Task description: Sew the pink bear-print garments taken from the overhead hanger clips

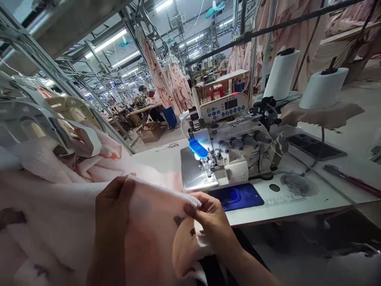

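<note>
A soft pale pink fleece fabric [154, 222] with brown printed motifs hangs from both my hands and fills the lower left. My left hand [114, 198] pinches its upper edge. Further right, my right hand [210, 212] grips the same edge near its corner, thumb on top. Between them the edge runs nearly straight, sloping down to the right. Just beyond my right hand stands an overlock sewing machine [238, 139], its lamp lit over the presser foot [208, 167] and a blue lever-like piece [198, 147]. The fabric edge is apart from the foot.
Two white thread cones [282, 75] stand behind the machine at right. Scissors [351, 178] lie on the white machine table [285, 204]. Plastic hangers [74, 115] with more pink fabric crowd the left. Farther back are a cardboard box [150, 132] and a person [145, 93] at another table.
</note>
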`<state>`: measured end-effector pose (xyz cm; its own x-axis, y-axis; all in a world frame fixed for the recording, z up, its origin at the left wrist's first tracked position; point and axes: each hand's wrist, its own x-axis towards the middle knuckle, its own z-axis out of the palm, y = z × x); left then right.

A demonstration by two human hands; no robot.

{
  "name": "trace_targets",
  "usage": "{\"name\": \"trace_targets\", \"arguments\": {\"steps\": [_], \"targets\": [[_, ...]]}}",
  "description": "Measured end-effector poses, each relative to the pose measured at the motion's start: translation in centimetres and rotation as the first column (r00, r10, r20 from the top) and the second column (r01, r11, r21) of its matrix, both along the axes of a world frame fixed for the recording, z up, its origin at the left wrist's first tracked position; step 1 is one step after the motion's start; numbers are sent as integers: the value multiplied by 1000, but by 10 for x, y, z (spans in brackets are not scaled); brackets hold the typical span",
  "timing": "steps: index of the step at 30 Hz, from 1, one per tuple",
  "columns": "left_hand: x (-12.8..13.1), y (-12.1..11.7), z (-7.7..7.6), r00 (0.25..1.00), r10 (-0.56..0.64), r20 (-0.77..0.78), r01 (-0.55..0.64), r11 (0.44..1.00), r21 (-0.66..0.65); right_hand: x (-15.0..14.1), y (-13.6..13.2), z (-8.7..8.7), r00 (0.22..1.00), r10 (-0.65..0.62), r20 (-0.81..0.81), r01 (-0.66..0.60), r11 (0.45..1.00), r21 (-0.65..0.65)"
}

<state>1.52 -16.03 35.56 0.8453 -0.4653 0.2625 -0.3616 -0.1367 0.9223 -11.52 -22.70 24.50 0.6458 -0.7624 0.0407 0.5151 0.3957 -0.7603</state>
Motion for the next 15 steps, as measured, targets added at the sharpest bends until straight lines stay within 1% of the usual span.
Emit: {"name": "trace_targets", "arguments": {"steps": [3, 5, 7, 9, 12, 15], "targets": [[-10, 4, 7, 995, 39, 95, -39, 999, -2, -2, 0, 5, 999, 49, 22, -51, 997, 51], [-11, 6, 10, 992, 50, 118, -51, 999, 3, -2, 0, 9, 994, 70, 88, -76, 995, 68], [-7, 7, 13, 996, 33, 83, -34, 999, 9, 0, 1, 11, 979, 110, 171, -121, 991, 56], [-1, 8, 14, 1000, -11, 1, 11, 1000, 10, 2, 2, 10, 970, 138, 198, -149, 988, 42], [5, 11, 13, 994, -66, -93, 66, 998, 5, 5, 4, 7, 980, 114, 165, -124, 991, 50], [5, 17, 11, 995, -73, -69, 73, 997, -3, 7, 4, 4, 986, 104, 132, -115, 990, 77]]}}
